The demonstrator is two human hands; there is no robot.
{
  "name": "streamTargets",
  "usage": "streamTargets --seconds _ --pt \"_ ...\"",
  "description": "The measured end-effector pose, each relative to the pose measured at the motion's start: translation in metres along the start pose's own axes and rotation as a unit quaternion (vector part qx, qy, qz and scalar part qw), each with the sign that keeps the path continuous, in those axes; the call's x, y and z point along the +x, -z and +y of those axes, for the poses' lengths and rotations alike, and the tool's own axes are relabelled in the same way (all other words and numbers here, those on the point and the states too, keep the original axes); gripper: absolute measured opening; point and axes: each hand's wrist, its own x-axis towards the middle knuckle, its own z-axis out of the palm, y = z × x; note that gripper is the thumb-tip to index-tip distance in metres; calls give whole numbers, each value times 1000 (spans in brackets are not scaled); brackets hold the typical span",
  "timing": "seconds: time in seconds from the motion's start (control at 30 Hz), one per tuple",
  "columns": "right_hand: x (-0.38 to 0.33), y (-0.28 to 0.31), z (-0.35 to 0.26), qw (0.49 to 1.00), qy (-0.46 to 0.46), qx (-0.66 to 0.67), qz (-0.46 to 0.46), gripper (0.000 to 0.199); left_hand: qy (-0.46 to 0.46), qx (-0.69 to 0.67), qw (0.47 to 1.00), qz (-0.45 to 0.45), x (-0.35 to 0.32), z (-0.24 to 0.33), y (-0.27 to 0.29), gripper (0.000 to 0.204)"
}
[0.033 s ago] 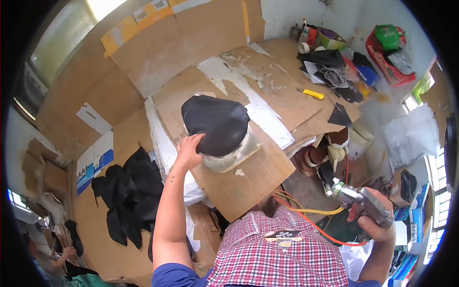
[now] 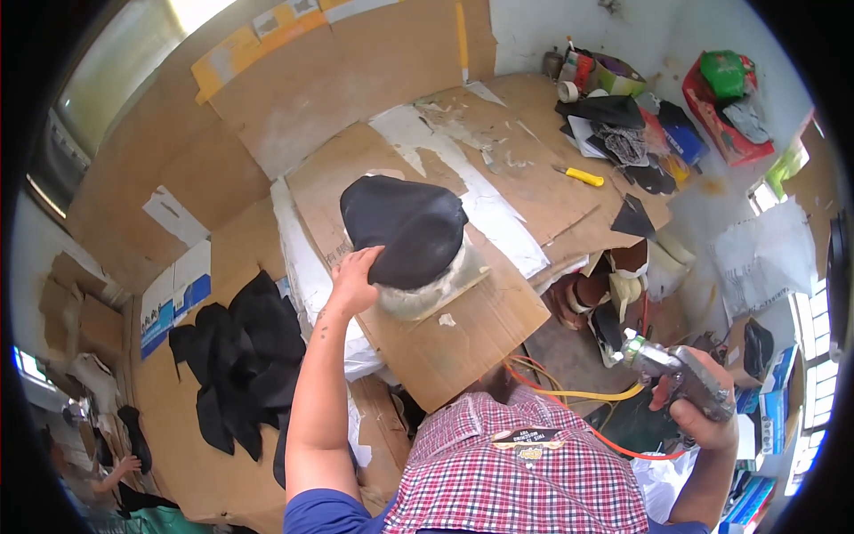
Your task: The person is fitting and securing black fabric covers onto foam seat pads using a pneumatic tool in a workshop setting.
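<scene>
A smooth black leather-like piece (image 2: 405,222) lies draped over a pale, rounded, stained block (image 2: 427,298) on a sheet of cardboard. At its lower left edge, my left hand (image 2: 358,278) grips the black piece, fingers against its side; the thumb is partly hidden. Off to the right, apart from the piece, my right hand (image 2: 707,405) is closed round a metal spray gun (image 2: 672,369), its nozzle end toward the upper left. An orange hose (image 2: 614,440) runs beneath that hand, and a yellow hose (image 2: 605,393) passes close to the gun.
Black cut pieces (image 2: 245,365) are heaped on the cardboard-covered table at left. A yellow cutter (image 2: 583,176) lies at the back right, near piled scraps (image 2: 623,142) and a tape roll (image 2: 567,91). Brown shoe-like items (image 2: 569,298) sit below the table's right edge. Another person's hand (image 2: 130,465) shows far left.
</scene>
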Motion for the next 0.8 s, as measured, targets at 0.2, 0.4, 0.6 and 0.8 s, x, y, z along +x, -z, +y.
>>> streamTargets --seconds 0.2,0.4,0.6,0.8 --pt "6 -18 -30 993 21 -83 -85 52 -9 -29 999 18 -10 -18 -18 67" --pt "18 -22 -47 996 15 -66 -50 56 3 -20 1000 16 -12 -16 -18 65" --pt "42 13 -54 995 -12 -98 -17 53 -11 24 1000 10 -7 -14 -19 64" --pt "87 56 -36 990 11 -126 -57 48 -2 -51 998 21 22 23 5 59"
